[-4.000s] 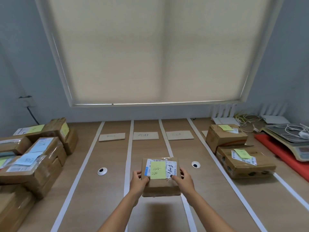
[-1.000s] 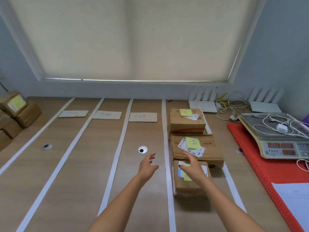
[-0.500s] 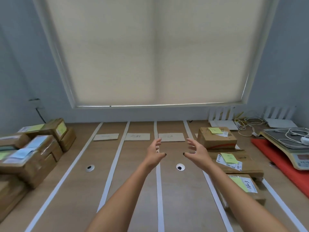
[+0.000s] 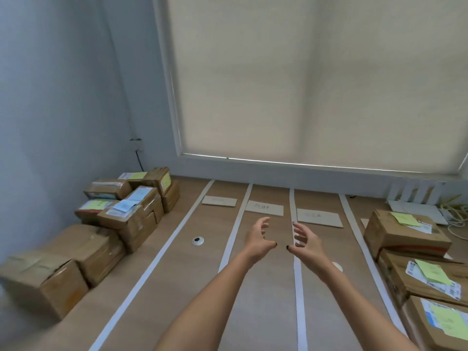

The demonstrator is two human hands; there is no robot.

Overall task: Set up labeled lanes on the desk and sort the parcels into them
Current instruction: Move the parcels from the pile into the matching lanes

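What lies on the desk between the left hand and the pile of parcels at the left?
In the head view: two white tape strips and a round grommet.

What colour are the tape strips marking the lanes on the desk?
White. The tape strips run lengthwise down the brown wooden desk, clearest in the head view.

The three middle lanes of the desk (image 4: pixel 207 269) lie bare between the tape lines (image 4: pixel 298 287), broken only by the label cards (image 4: pixel 264 208) at the far end and a grommet (image 4: pixel 197 241) (flat, flush with the wood). To the left a pile of parcels (image 4: pixel 126 214) walls off the desk edge; on the right three boxes (image 4: pixel 405 234) fill the last lane front to back
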